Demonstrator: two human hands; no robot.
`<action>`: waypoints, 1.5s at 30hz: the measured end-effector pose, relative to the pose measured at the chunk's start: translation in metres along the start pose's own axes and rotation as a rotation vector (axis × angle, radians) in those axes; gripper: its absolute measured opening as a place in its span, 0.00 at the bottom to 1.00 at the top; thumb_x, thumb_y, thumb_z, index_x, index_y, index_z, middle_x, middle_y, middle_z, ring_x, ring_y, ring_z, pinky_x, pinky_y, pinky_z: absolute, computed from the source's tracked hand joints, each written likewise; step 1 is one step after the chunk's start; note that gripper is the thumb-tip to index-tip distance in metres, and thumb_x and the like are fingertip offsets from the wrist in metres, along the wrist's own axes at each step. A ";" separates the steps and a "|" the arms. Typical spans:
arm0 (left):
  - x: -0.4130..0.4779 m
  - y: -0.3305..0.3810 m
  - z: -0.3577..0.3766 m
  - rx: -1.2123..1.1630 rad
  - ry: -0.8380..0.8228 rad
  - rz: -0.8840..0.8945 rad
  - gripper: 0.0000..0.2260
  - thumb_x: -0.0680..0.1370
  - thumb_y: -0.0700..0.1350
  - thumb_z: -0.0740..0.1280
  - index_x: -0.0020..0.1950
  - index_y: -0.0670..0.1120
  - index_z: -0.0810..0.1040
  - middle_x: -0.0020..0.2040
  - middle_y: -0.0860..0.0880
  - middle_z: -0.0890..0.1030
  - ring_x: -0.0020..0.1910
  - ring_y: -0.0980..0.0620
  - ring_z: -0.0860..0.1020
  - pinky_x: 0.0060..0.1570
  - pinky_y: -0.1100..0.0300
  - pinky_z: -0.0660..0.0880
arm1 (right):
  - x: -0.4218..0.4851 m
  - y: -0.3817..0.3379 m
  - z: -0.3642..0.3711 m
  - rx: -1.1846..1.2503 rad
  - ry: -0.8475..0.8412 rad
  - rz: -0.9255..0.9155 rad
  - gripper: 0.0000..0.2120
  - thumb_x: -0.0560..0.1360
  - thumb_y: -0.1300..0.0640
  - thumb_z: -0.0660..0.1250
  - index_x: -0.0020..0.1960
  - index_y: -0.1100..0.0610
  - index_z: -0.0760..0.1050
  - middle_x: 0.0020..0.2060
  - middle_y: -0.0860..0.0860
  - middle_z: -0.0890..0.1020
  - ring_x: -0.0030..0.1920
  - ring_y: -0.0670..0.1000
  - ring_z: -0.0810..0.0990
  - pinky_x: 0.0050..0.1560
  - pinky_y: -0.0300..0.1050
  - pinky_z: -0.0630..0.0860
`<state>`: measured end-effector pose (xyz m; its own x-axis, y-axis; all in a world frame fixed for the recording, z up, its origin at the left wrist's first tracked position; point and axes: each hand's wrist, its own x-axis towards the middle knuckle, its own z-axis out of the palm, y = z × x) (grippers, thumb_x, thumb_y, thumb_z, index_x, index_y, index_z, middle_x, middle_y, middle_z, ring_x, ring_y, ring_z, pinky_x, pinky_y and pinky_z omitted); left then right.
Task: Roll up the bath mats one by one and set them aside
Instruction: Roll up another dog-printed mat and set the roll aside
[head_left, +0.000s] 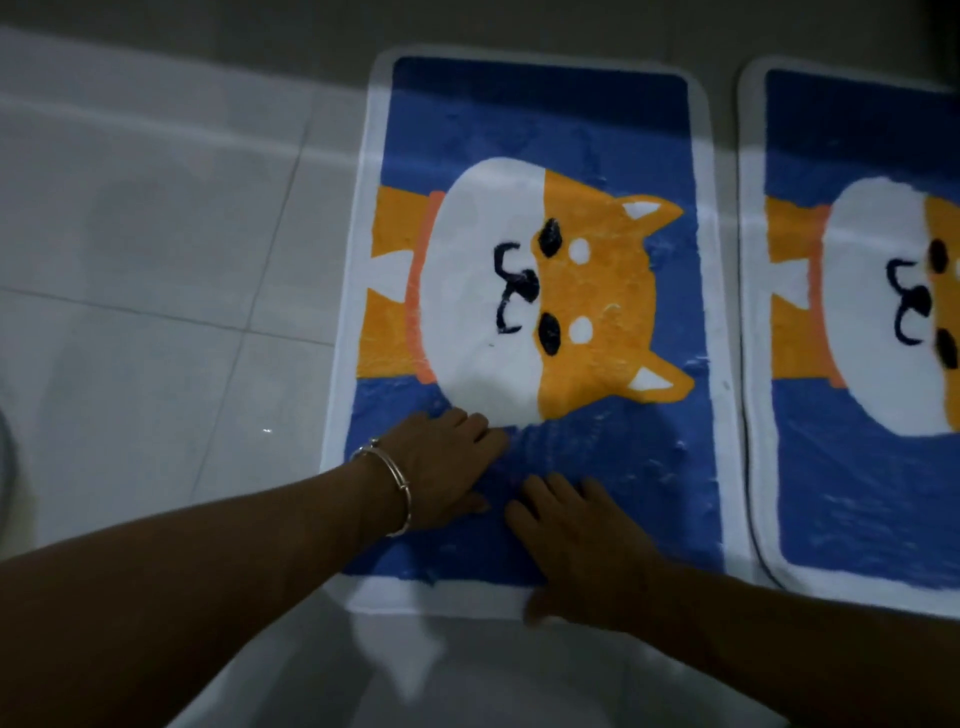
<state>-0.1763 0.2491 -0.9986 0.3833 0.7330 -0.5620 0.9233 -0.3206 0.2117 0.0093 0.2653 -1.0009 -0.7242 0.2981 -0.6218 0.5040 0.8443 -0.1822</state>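
The task looks to be at its very start. Two bath mats lie fully flat and side by side on the tiled floor (156, 249), and no rolled mat shows anywhere in the view.

The shiba-dog bath mat (530, 114) directly in front of the person is the one being handled. The second bath mat (852, 467), with the same print, lies just beside it to the right. The two are apart by a narrow strip of tile, and the second one is untouched and partly cut off by the frame edge.

Both hands rest on the blue pile at the near end of the first mat, close together but not touching. The left hand (447, 462), with a silver bangle (400, 488) at the wrist, lies flat with its fingers reaching the edge of the white dog face. The right hand (576, 545) is spread palm-down, its thumb at the near white border (441, 597). Neither hand grips anything, and no edge is lifted or turned over yet.

Judging by this, everything is still left: roll this mat from its near end, set it aside, then do the same with its neighbour. A pale shape in the lower foreground is too dim to identify.
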 end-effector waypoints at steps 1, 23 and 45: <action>-0.004 0.001 0.002 0.017 -0.005 -0.003 0.26 0.78 0.60 0.58 0.70 0.47 0.61 0.65 0.47 0.67 0.62 0.47 0.68 0.54 0.53 0.68 | -0.002 0.000 0.007 -0.010 -0.005 -0.020 0.42 0.39 0.27 0.73 0.43 0.53 0.75 0.39 0.52 0.77 0.37 0.54 0.75 0.32 0.50 0.74; 0.001 0.028 -0.033 -0.221 0.065 -0.139 0.17 0.81 0.57 0.50 0.60 0.49 0.70 0.55 0.49 0.75 0.52 0.48 0.76 0.49 0.54 0.71 | -0.019 -0.004 0.004 -0.027 0.104 -0.254 0.08 0.70 0.61 0.62 0.47 0.57 0.77 0.34 0.53 0.80 0.33 0.54 0.79 0.37 0.44 0.73; -0.014 0.019 -0.025 -0.026 -0.019 -0.137 0.15 0.80 0.53 0.58 0.63 0.47 0.67 0.61 0.48 0.71 0.59 0.46 0.73 0.49 0.52 0.71 | -0.008 0.005 -0.002 -0.146 -0.096 -0.222 0.25 0.75 0.45 0.64 0.65 0.60 0.67 0.61 0.59 0.70 0.58 0.60 0.71 0.54 0.52 0.69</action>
<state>-0.1641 0.2477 -0.9664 0.2538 0.7569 -0.6023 0.9672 -0.2028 0.1526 0.0167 0.2684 -0.9952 -0.7582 0.0609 -0.6492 0.2598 0.9414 -0.2150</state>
